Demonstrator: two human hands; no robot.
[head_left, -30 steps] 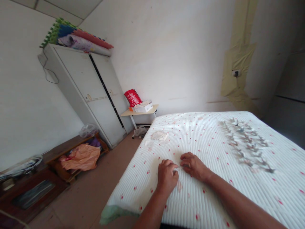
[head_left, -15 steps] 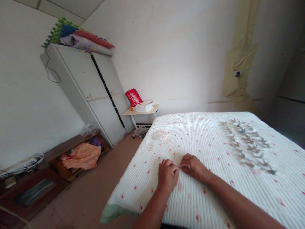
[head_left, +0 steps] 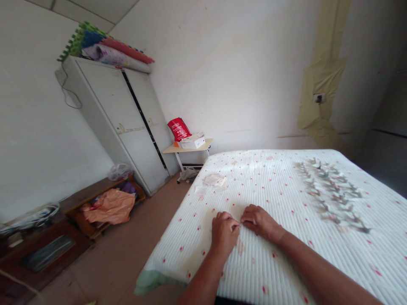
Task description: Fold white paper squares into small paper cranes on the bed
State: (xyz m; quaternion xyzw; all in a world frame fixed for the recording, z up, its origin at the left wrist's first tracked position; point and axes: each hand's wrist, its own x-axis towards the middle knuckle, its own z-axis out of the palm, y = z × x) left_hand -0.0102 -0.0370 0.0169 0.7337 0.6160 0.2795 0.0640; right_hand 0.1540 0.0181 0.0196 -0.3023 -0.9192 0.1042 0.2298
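My left hand (head_left: 224, 229) rests low over the bed, its fingers curled and its thumb and fingertips pinched together. Close on its right, my right hand (head_left: 258, 221) is bent the same way, fingertips pointing toward the left ones. Something small and pale seems to sit between the two sets of fingertips, but it is too tiny to name. Both hands lie on a white ribbed bedspread (head_left: 251, 262) with small red flowers. Beyond the left hand lie several thin pale paper sheets (head_left: 215, 180). To the right, several small folded paper figures (head_left: 337, 195) stand in rows, somewhat blurred.
A small table (head_left: 171, 149) by the wall bears a red bag (head_left: 178, 128) and a white box (head_left: 193, 141). A grey cabinet (head_left: 101, 114) carries rolled mats (head_left: 121, 57). At left, a low wooden cabinet (head_left: 70, 203) holds an orange plastic bag (head_left: 111, 206).
The view has shifted very slightly. Both hands keep nearly the same place and pinched pose, and nothing else has visibly moved.
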